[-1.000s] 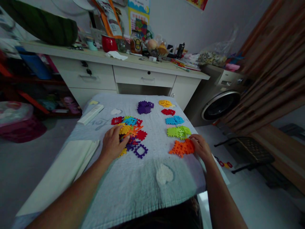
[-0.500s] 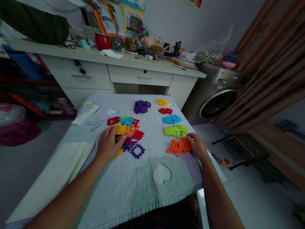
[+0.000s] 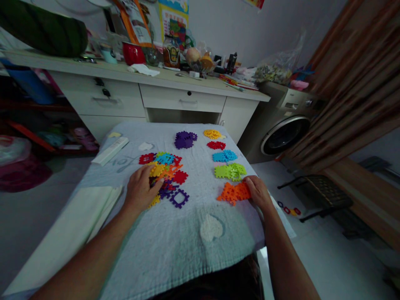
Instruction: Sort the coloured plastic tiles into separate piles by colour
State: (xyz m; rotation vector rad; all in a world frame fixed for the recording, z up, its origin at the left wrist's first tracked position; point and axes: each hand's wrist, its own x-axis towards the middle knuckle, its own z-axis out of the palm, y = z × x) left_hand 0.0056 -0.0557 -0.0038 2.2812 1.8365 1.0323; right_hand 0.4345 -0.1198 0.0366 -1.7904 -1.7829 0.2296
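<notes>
A mixed heap of colourful plastic interlocking tiles (image 3: 167,173) lies in the middle of a pale towel (image 3: 175,237). My left hand (image 3: 140,189) rests on the heap's near left side, fingers curled over the tiles. To the right, sorted piles run away from me: orange tiles (image 3: 233,192), green tiles (image 3: 230,171), blue tiles (image 3: 224,156), red tiles (image 3: 216,145), yellow tiles (image 3: 212,134), and purple tiles (image 3: 185,139). My right hand (image 3: 258,191) touches the right edge of the orange pile, its fingers bent.
A white remote (image 3: 111,151) lies at the towel's far left. A white desk (image 3: 150,93) cluttered with jars and a red mug (image 3: 133,53) stands behind. A washing machine (image 3: 286,125) and a curtain are to the right, a black rack (image 3: 325,196) on the floor.
Both hands stay at their piles. The view has shifted slightly; my left fingers have curled a little more over the mixed heap.
</notes>
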